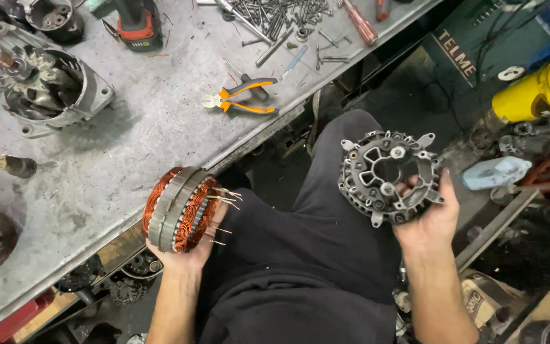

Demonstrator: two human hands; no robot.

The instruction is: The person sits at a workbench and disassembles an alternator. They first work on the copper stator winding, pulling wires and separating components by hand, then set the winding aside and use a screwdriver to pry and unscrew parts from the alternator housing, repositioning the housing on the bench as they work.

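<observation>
1. The left hand (189, 251) cups a copper-wound stator ring (179, 209) from below, its fingers closed around it, just off the edge of the grey table (128, 140).
2. The right hand (429, 220) grips a dark metal end housing (386, 176), fingers wrapped on its rim, above the person's lap.
3. Orange-handled pliers (243, 99) lie on the table, near loose bolts (281, 16).

My gray metal bench (128, 134), orange pliers (240, 97), a pile of screws (281, 13), a red drill (136, 24), a big round metal part (46, 86), a screwdriver (359, 22)
</observation>
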